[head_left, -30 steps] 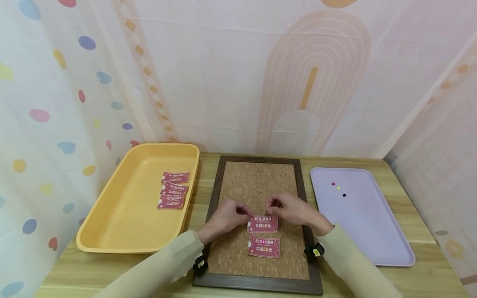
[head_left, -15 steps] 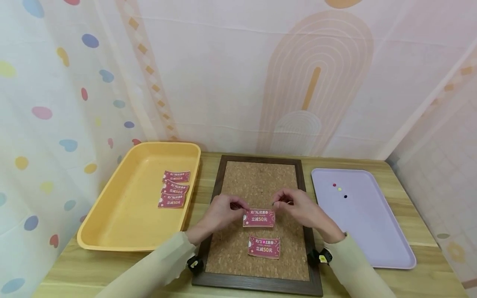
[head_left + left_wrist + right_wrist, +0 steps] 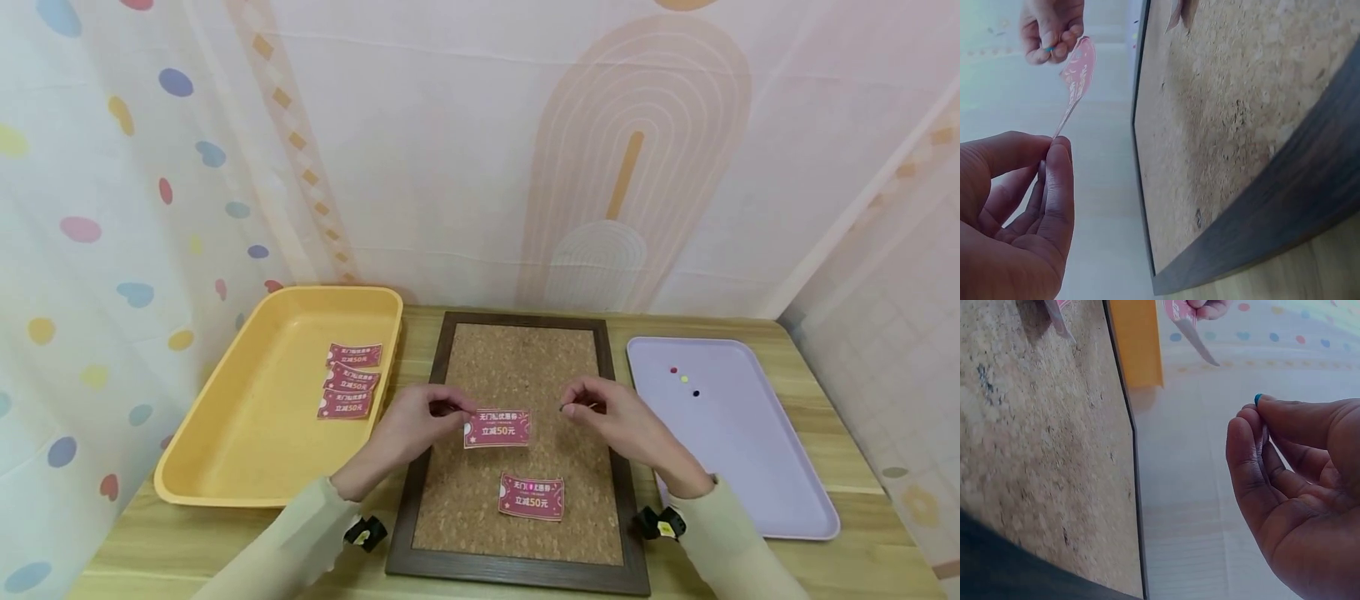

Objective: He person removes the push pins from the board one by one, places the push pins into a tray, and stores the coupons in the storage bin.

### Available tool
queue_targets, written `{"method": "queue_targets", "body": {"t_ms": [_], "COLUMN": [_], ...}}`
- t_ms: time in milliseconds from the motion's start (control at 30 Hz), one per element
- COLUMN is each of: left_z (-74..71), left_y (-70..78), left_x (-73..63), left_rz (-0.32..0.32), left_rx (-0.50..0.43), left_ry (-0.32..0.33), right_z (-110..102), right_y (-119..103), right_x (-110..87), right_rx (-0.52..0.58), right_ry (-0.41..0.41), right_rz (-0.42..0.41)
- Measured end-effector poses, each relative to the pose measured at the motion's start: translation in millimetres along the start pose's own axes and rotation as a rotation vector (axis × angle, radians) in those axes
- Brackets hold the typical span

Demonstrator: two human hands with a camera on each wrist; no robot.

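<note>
My left hand (image 3: pixel 411 423) pinches a pink coupon (image 3: pixel 498 430) by its upper left corner, between thumb and forefinger. The coupon is raised off the framed corkboard (image 3: pixel 525 362), as the left wrist view shows, and its free end curls. To its right, my right hand (image 3: pixel 621 423) holds a small pushpin with a blue head (image 3: pixel 1258 398) in its fingertips, apart from the coupon; its point is hidden. Lower on the board lies a second coupon (image 3: pixel 517 505), with a bright pink pushpin head (image 3: pixel 531 486) at its upper middle.
On the left stands a yellow tray (image 3: pixel 225 417) holding several overlapping coupons (image 3: pixel 351 379). A flat lilac tray (image 3: pixel 742 450) lies to the right, with red (image 3: pixel 673 370), yellow (image 3: pixel 684 379) and black (image 3: pixel 696 393) pushpin heads. A printed curtain (image 3: pixel 450 167) hangs behind the table.
My left hand has moved left and away from me with the coupon, lifting it. My right hand has drawn slightly right and away from me, so the gap between the hands has widened.
</note>
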State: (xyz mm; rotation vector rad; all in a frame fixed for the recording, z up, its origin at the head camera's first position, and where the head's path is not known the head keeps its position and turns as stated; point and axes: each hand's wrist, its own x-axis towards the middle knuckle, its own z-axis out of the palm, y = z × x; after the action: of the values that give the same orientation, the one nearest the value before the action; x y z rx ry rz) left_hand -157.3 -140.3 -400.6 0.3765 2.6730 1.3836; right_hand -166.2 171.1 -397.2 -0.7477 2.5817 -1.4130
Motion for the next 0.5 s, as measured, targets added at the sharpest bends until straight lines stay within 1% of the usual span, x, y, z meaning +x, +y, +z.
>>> {"method": "queue_targets", "body": {"t_ms": [100,200,367,500], "left_z": [-2.5,-3.9,-8.9,-17.2], "left_y": [-2.0,-2.8,-2.2,-2.7], "left_x": [-2.5,-4.8,-8.3,-10.4], "left_rz": [0.025,0.044,0.032,0.027], "left_rx": [0.004,0.007,-0.015,-0.053], "left_ry": [0.016,0.028,0.056,0.077], "right_z": [-4.5,-9.6,-16.7,-22.4], "right_y": [-1.8,-2.0,1.5,4.4], "right_x": [-3.4,-7.3,-14.4,-19.7], "right_rx": [-0.017,-0.032,-0.041,-0.038], "right_ry": [0.014,0.033,0.061,0.079], "right_rz": [0.007,-0.006,-0.011,0.005]}}
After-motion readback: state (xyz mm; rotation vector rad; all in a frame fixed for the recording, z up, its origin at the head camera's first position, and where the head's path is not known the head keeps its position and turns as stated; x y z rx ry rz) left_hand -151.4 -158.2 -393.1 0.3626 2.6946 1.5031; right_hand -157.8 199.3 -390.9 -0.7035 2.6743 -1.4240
